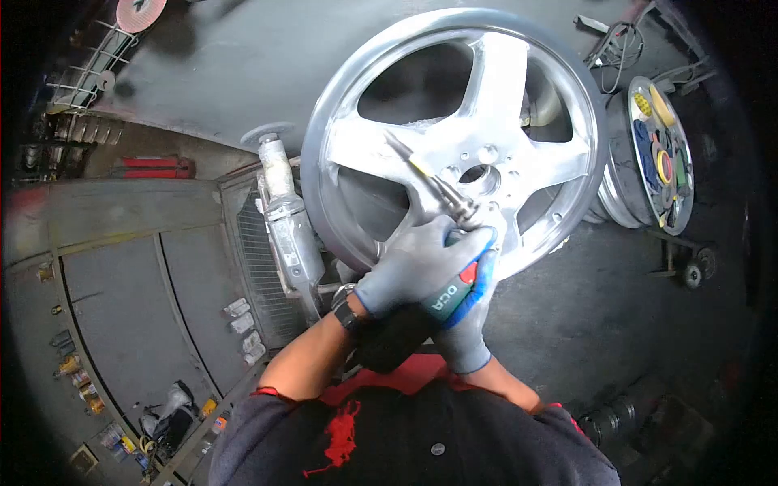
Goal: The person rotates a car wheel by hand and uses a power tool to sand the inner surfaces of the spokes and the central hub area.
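A silver alloy wheel rim (502,77) with broad spokes lies face up in front of me. Both my hands wear grey gloves with blue palms. My left hand (409,263), with a watch at its wrist, is closed over the top of a green and black cordless drill (450,301) marked DCA. Wrapped around the drill's body from the other side is my right hand (474,324). A metal chuck (466,212) carries a long thin bit (421,166), which points over the spokes near the hub hole. The bit's far end is blurred, so contact with the wheel cannot be told.
An angle grinder (292,235) with a disc stands left of the wheel. On the right, another rim (640,202) holds several pads and discs. A cable (620,49) lies at the back right, a red case (154,168) at left. Small bottles line the lower left.
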The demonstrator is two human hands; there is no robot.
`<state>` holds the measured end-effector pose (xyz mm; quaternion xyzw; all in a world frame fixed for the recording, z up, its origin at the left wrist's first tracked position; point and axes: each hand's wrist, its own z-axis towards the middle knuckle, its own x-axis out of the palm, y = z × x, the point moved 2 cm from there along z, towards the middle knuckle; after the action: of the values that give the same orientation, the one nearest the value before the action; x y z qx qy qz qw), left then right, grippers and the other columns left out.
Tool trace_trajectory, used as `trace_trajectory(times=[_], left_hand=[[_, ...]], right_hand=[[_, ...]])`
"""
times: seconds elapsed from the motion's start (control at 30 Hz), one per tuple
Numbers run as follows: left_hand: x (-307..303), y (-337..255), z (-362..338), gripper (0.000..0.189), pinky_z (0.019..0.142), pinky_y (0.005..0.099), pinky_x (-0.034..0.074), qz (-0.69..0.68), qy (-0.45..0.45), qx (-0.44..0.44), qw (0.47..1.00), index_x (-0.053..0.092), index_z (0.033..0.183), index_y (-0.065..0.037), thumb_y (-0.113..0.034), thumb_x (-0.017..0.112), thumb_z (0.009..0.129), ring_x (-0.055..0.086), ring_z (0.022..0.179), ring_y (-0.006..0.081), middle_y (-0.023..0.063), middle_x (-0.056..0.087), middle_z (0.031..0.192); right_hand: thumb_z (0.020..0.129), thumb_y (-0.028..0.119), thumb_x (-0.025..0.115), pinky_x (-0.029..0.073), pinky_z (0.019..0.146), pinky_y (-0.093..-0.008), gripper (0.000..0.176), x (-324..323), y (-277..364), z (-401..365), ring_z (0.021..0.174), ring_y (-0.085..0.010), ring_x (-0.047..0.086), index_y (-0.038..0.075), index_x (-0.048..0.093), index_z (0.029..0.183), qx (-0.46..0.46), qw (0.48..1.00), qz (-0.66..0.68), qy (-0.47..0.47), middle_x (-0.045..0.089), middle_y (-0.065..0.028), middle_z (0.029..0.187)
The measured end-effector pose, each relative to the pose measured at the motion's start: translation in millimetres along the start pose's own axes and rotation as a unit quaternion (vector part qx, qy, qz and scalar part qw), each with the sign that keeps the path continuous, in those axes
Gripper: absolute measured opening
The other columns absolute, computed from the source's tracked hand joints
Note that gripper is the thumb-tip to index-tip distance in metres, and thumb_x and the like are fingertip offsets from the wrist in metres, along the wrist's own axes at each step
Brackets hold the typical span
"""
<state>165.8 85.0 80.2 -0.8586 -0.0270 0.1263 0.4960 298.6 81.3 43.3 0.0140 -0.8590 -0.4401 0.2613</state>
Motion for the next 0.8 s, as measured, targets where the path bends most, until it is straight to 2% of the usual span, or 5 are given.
trace_trajectory(times=[0.07, 0.13, 0.2, 0.33, 0.8], left_hand=[[15.8, 10.9, 6.0, 0.03, 0.074, 0.0339, 0.051, 0.223, 0.019, 0.292, 0.93, 0.066, 0.114, 0.0, -0.024, 0.059, 0.098, 0.067, 0.085, 0.0215, 0.0195, 0.066, 0.091], [23.0, 1.9, 4.9, 0.028, 0.071, 0.0339, 0.05, 0.254, 0.002, 0.33, 0.909, 0.066, 0.111, 0.002, -0.023, 0.06, 0.099, 0.066, 0.083, 0.0199, 0.0171, 0.065, 0.089], [30.6, -1.0, 17.4, 0.03, 0.072, 0.0325, 0.05, -0.018, 0.089, 0.124, 0.988, 0.066, 0.108, 0.002, -0.027, 0.06, 0.1, 0.065, 0.083, 0.0175, 0.0151, 0.066, 0.092], [34.0, -15.7, 25.6, 0.029, 0.078, 0.03, 0.048, -0.183, 0.171, 0.064, 0.966, 0.064, 0.107, 0.001, -0.027, 0.058, 0.101, 0.058, 0.085, 0.0111, 0.0093, 0.067, 0.093], [14.1, -0.4, 0.2, 0.043, 0.075, 0.0375, 0.051, 0.003, 0.047, 0.023, 0.999, 0.062, 0.106, 0.007, -0.035, 0.064, 0.095, 0.066, 0.082, 0.0251, 0.0197, 0.067, 0.092]], right_hand=[[0.11, 0.029, 0.032, 0.047, 0.098, -0.0351, 0.04, 3.7, 12.8, -3.5, 0.116, -0.0175, 0.056, 0.002, 0.047, 0.134, 0.049, 0.971, 0.226, -0.059, 0.055, -0.0127, 0.126], [0.11, 0.029, 0.033, 0.046, 0.099, -0.0343, 0.04, -8.1, 15.2, -2.9, 0.116, -0.0167, 0.055, 0.002, 0.047, 0.135, 0.007, 0.983, 0.162, -0.088, 0.055, -0.0119, 0.126], [0.109, 0.029, 0.034, 0.045, 0.1, -0.0335, 0.04, -17.9, 22.0, -2.9, 0.117, -0.016, 0.054, 0.002, 0.047, 0.136, -0.037, 0.988, 0.099, -0.115, 0.054, -0.0111, 0.127], [0.108, 0.026, 0.039, 0.043, 0.099, -0.0319, 0.037, -18.8, 35.0, -7.4, 0.115, -0.0154, 0.054, 0.002, 0.048, 0.135, -0.104, 0.984, -0.017, -0.145, 0.054, -0.0104, 0.124], [0.109, 0.037, 0.035, 0.044, 0.098, -0.0332, 0.042, -8.4, 14.2, -11.3, 0.114, -0.0157, 0.054, 0.006, 0.048, 0.133, -0.086, 0.988, -0.11, -0.064, 0.054, -0.0091, 0.125]])
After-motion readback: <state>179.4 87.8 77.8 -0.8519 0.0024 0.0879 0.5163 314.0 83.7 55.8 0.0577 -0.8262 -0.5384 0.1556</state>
